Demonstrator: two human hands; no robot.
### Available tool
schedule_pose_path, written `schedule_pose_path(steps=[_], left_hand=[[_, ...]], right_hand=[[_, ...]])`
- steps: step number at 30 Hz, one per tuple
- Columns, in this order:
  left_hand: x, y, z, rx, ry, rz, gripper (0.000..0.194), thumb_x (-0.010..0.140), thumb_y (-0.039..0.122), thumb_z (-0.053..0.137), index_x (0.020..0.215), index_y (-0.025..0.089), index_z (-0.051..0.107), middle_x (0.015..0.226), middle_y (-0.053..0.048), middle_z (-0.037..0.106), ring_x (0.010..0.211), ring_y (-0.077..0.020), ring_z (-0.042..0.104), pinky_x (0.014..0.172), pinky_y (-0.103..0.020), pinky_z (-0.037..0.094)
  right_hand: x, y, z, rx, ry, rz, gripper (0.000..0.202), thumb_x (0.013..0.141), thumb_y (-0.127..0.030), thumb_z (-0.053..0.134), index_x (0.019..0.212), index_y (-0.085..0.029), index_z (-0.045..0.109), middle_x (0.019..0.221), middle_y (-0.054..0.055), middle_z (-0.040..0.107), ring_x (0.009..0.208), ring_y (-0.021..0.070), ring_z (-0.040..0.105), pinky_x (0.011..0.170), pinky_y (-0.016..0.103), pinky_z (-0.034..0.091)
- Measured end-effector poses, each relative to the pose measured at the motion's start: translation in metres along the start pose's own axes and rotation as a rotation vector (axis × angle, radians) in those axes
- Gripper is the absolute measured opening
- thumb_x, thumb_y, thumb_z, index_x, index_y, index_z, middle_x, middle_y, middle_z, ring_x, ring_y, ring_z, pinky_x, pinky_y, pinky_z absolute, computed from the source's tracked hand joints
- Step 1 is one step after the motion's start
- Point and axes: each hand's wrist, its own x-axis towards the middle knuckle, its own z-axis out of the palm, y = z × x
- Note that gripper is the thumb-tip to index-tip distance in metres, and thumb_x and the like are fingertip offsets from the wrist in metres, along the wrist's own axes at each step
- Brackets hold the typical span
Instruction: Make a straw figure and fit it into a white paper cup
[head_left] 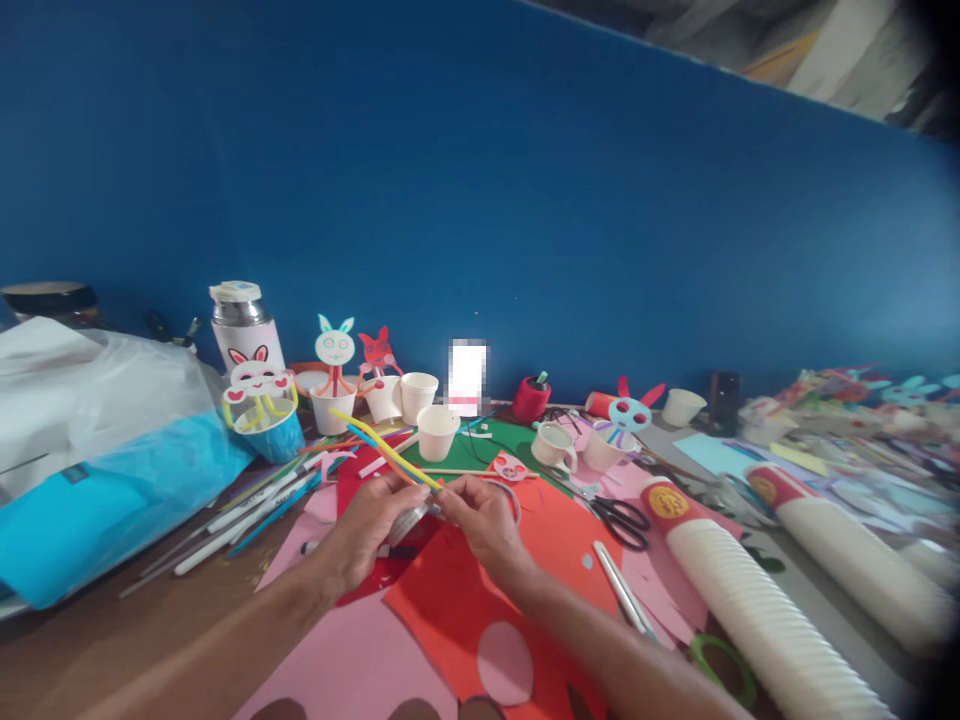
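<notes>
My left hand [375, 518] and my right hand [484, 520] meet above red paper, both with fingers closed. Between them is a small bundle of pipe cleaners [390, 455] in yellow, blue and orange, slanting up to the left. Each hand pinches the bundle near its lower end. Just below my left fingers is a roundish, pale, shiny thing [409, 522], partly hidden; I cannot make out what it is. A white paper cup [438, 432] stands upright beyond the hands, and a small red paper animal face [510, 466] lies to its right.
Black-handled scissors [622, 522], a white cutter knife [624, 588] and a green tape ring [722, 670] lie at right beside stacked paper cups [765, 610]. Markers [255, 510] and a blue-white plastic bag [127, 470] are left. Cups with paper rabbits [334, 345] line the blue wall [480, 180].
</notes>
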Motion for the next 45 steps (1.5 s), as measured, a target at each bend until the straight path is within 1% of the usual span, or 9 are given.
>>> schedule_pose_path(steps=[3, 7, 11, 21, 30, 36, 38, 41, 45], left_hand=[[0.001, -0.001, 0.000, 0.006, 0.027, 0.001, 0.014, 0.065, 0.021, 0.067, 0.074, 0.012, 0.061, 0.058, -0.001, 0.064, 0.049, -0.0109, 0.058, 0.049, -0.020, 0.044], [0.004, 0.001, -0.001, -0.045, -0.015, -0.031, 0.012, 0.064, 0.018, 0.066, 0.074, 0.012, 0.062, 0.058, -0.001, 0.064, 0.053, -0.0126, 0.060, 0.052, -0.021, 0.047], [0.004, 0.004, -0.003, -0.087, -0.011, -0.062, 0.010, 0.063, 0.016, 0.067, 0.070, 0.012, 0.061, 0.055, 0.000, 0.063, 0.047, -0.0108, 0.057, 0.046, -0.020, 0.045], [-0.002, 0.009, 0.000, -0.080, -0.030, -0.117, 0.014, 0.062, 0.020, 0.069, 0.061, 0.013, 0.057, 0.045, 0.003, 0.056, 0.039, -0.0091, 0.050, 0.040, -0.020, 0.043], [0.000, 0.004, -0.003, -0.035, -0.036, -0.150, 0.016, 0.064, 0.025, 0.068, 0.067, 0.013, 0.058, 0.047, 0.002, 0.056, 0.041, -0.0099, 0.050, 0.041, -0.022, 0.044], [0.003, 0.002, -0.004, 0.016, -0.037, -0.106, 0.021, 0.064, 0.028, 0.069, 0.076, 0.013, 0.060, 0.057, 0.000, 0.060, 0.046, -0.0100, 0.052, 0.045, -0.024, 0.046], [0.004, 0.001, -0.005, 0.047, -0.014, -0.100, 0.024, 0.065, 0.030, 0.069, 0.077, 0.013, 0.059, 0.059, 0.000, 0.060, 0.047, -0.0098, 0.053, 0.047, -0.023, 0.046], [0.002, 0.001, -0.003, 0.074, -0.078, -0.065, 0.025, 0.066, 0.033, 0.068, 0.076, 0.012, 0.059, 0.056, 0.000, 0.058, 0.044, -0.0084, 0.050, 0.042, -0.020, 0.040], [-0.004, 0.004, 0.003, 0.034, -0.150, -0.001, 0.023, 0.066, 0.031, 0.069, 0.074, 0.014, 0.057, 0.058, -0.001, 0.059, 0.048, -0.0096, 0.053, 0.044, -0.019, 0.037]], right_hand=[[0.000, 0.001, 0.000, -0.001, 0.007, 0.012, 0.022, 0.072, -0.034, 0.060, 0.062, -0.015, 0.054, 0.054, -0.005, 0.049, 0.049, 0.0071, 0.039, 0.048, 0.019, 0.031], [0.002, 0.006, -0.004, 0.069, -0.091, -0.038, 0.027, 0.077, -0.039, 0.055, 0.064, -0.015, 0.058, 0.056, -0.003, 0.050, 0.052, 0.0077, 0.041, 0.052, 0.020, 0.032], [0.005, 0.008, -0.007, 0.127, -0.155, -0.024, 0.024, 0.072, -0.040, 0.063, 0.076, -0.017, 0.062, 0.063, -0.002, 0.056, 0.057, 0.0093, 0.046, 0.058, 0.022, 0.037], [0.004, 0.011, -0.007, 0.117, -0.115, -0.063, 0.023, 0.070, -0.038, 0.064, 0.069, -0.017, 0.056, 0.061, -0.003, 0.050, 0.056, 0.0088, 0.041, 0.055, 0.022, 0.033], [0.003, 0.012, -0.006, 0.177, -0.124, -0.019, 0.029, 0.066, -0.044, 0.067, 0.067, -0.018, 0.054, 0.057, -0.004, 0.047, 0.053, 0.0080, 0.039, 0.053, 0.021, 0.031], [0.009, 0.008, -0.014, 0.124, -0.224, -0.020, 0.034, 0.076, -0.049, 0.057, 0.075, -0.015, 0.060, 0.061, 0.000, 0.053, 0.053, 0.0087, 0.043, 0.053, 0.022, 0.034], [0.010, 0.005, -0.014, 0.039, -0.205, -0.036, 0.031, 0.073, -0.046, 0.061, 0.076, -0.015, 0.061, 0.063, 0.000, 0.055, 0.054, 0.0087, 0.044, 0.052, 0.022, 0.034], [0.010, 0.003, -0.012, -0.082, -0.137, -0.031, 0.025, 0.070, -0.040, 0.065, 0.068, -0.015, 0.060, 0.058, -0.003, 0.052, 0.052, 0.0079, 0.042, 0.049, 0.020, 0.031], [0.008, 0.001, -0.007, -0.024, -0.059, 0.007, 0.022, 0.069, -0.035, 0.063, 0.062, -0.015, 0.055, 0.054, -0.004, 0.050, 0.050, 0.0075, 0.041, 0.049, 0.020, 0.031]])
